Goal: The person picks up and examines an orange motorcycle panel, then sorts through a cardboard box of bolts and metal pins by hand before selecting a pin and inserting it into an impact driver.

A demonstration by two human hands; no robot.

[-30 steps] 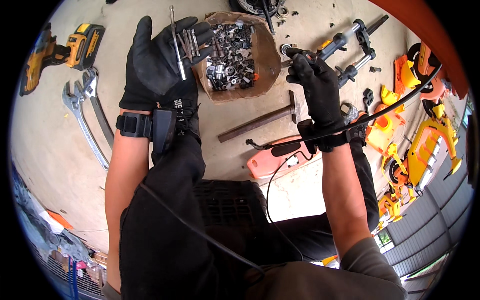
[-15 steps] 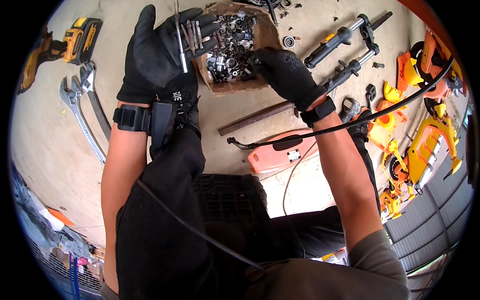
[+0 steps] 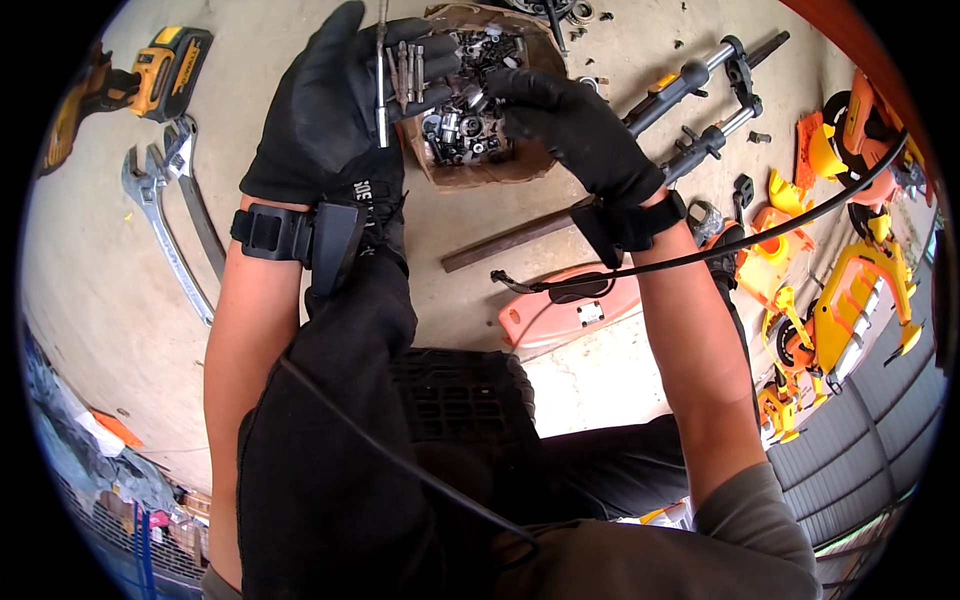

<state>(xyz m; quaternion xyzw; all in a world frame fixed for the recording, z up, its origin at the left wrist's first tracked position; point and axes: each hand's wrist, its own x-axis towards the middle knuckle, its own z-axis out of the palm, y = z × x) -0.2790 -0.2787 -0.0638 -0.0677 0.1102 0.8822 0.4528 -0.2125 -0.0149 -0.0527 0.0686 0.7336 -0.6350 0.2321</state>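
Observation:
My left hand (image 3: 318, 125), in a black glove, is turned palm up beside the box. Across its fingers lie several short metal driver bits (image 3: 404, 72), and one long, thin double-ended bit (image 3: 381, 95) rests along the palm. My right hand (image 3: 585, 130), also gloved in black, hangs over the right side of an open cardboard box (image 3: 485, 178). Its fingers are bent together toward the box's contents; what the fingertips hold, if anything, cannot be made out. Inside the box is a jumble of nuts, bolts and small metal parts (image 3: 455, 128).
Two adjustable wrenches (image 3: 160, 215) and a yellow-black cordless tool (image 3: 160, 75) lie at left. A metal bar (image 3: 510, 238), an orange cover (image 3: 570, 315) and fork tubes (image 3: 690, 110) lie to the right. A black cable (image 3: 780, 232) crosses my right forearm. Orange-yellow machine parts (image 3: 860, 300) stand far right.
My right hand has lifted slightly and turned over the box, its fingers stretching out more. My left hand has shifted a little to the right with the bits still on it.

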